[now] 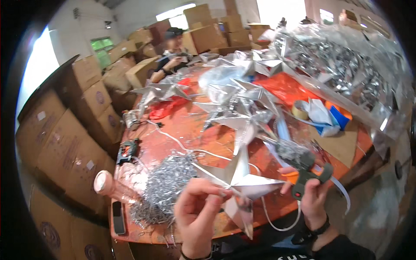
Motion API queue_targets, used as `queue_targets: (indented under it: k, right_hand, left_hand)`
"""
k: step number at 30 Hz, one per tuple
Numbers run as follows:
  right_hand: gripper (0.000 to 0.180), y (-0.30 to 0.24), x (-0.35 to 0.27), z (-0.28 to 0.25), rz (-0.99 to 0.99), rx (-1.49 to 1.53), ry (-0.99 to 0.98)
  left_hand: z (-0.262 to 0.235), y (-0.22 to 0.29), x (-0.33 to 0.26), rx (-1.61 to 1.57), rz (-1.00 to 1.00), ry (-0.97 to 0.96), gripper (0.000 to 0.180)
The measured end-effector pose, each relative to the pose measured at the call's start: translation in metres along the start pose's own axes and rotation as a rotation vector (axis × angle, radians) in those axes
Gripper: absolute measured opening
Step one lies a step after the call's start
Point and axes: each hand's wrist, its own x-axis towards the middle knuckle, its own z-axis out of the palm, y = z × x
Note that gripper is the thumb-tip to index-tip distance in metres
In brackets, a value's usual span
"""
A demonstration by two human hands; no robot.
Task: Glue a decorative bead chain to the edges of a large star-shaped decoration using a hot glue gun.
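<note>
A silver five-pointed star (255, 187) of folded shiny card stands tilted just above the table's near edge. My left hand (197, 214) pinches it near its middle between thumb and fingers; whether a small piece also sits in the pinch is hard to see. My right hand (314, 201) is wrapped round a dark green glue gun (304, 171) with an orange trigger, its nozzle end pointing up and left beyond the star. A white cord (279, 228) loops below the gun. Beside my left hand lies a heap of silver tinsel (169, 186).
On the red table (186, 130) lie more silver stars (242, 115), another glue device (128, 151), a pink bottle (113, 187), a phone (118, 218) and a tape roll (300, 109). Cardboard boxes (65, 151) line the left. Across the table sits another person (173, 56). Bagged silver pieces (351, 60) fill the right.
</note>
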Motion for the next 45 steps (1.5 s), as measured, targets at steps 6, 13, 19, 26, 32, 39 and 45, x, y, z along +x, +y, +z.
queue_targets:
  k: [6, 13, 19, 26, 32, 39, 45]
  right_hand:
    - [0.071, -0.004, -0.003, 0.007, 0.044, -0.099, 0.072]
    - [0.076, -0.003, -0.005, 0.015, -0.028, -0.156, 0.058]
    - [0.075, -0.003, -0.007, 0.017, -0.048, -0.113, 0.103]
    - [0.077, 0.0, -0.008, 0.015, -0.036, -0.107, 0.093]
    - [0.079, -0.006, -0.007, 0.02, 0.017, -0.106, 0.093]
    - [0.078, -0.001, -0.008, 0.013, 0.026, -0.058, 0.044]
    - [0.085, 0.005, -0.008, 0.008, 0.067, 0.019, 0.052]
  left_hand:
    - [-0.005, 0.002, 0.005, -0.189, -0.009, -0.055, 0.005]
    - [-0.012, 0.002, 0.002, -0.151, 0.004, -0.015, 0.022]
    - [-0.023, 0.004, 0.002, -0.347, 0.03, -0.164, 0.025]
    - [-0.003, 0.012, 0.003, -0.084, 0.077, 0.102, 0.008]
    - [0.002, 0.019, 0.002, -0.074, -0.016, 0.156, 0.007]
    - [-0.03, 0.012, -0.006, 0.021, 0.085, 0.166, 0.018]
    - [-0.123, 0.028, -0.072, 0.19, 0.084, 0.333, 0.033]
